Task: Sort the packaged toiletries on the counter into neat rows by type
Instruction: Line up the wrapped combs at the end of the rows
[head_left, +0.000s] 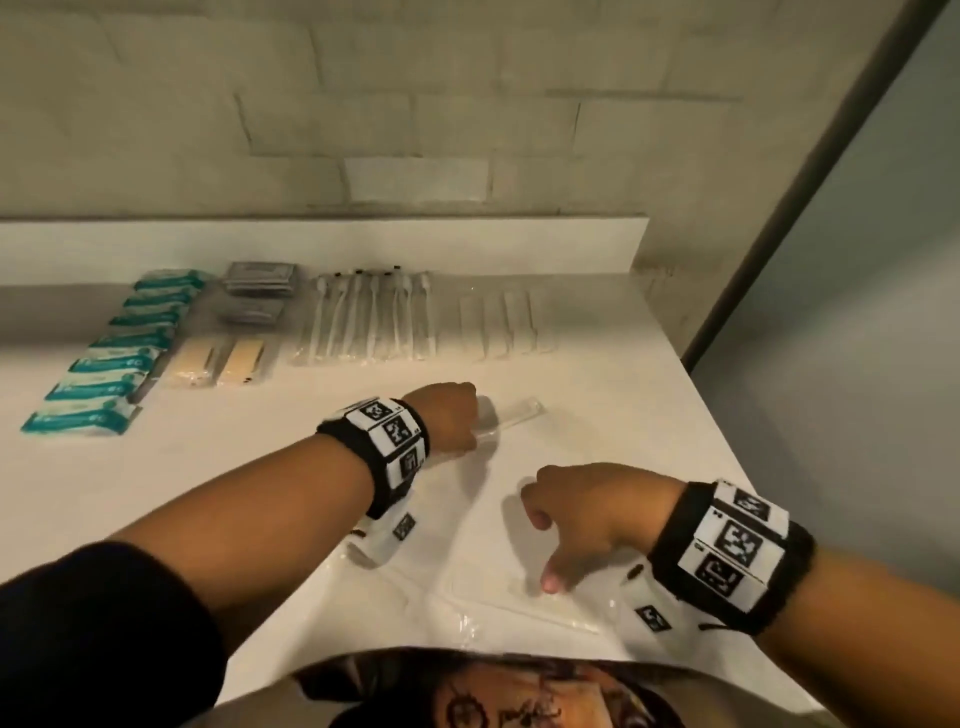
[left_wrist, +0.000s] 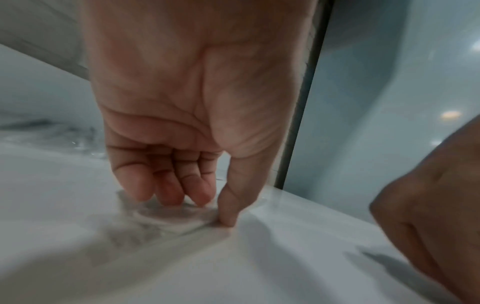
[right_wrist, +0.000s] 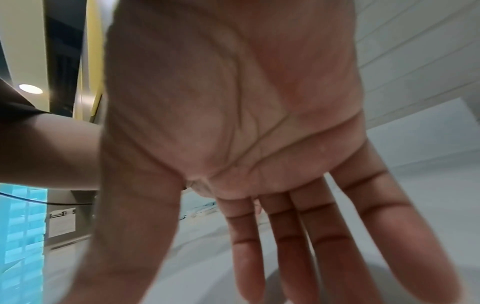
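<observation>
Sorted rows lie at the back of the white counter (head_left: 597, 395): teal packets (head_left: 104, 364), grey sachets (head_left: 257, 291), beige bars (head_left: 218, 361), wrapped toothbrushes (head_left: 363, 322) and white flat packs (head_left: 501, 325). My left hand (head_left: 475, 421) pinches a clear wrapped packet (head_left: 511, 415) lying mid-counter; in the left wrist view thumb and curled fingers (left_wrist: 171, 193) close on its crinkled wrapper (left_wrist: 168, 216). My right hand (head_left: 543, 545) hovers nearer me, fingers extended (right_wrist: 298, 246), its thumb tip touching another clear packet (head_left: 509, 603) by the front edge.
A low white ledge (head_left: 363, 244) and a tiled wall back the counter. The counter's right edge runs along a grey panel (head_left: 857, 312). More clear wrapping lies under my left wrist (head_left: 395, 577). Bare counter lies right of the white packs.
</observation>
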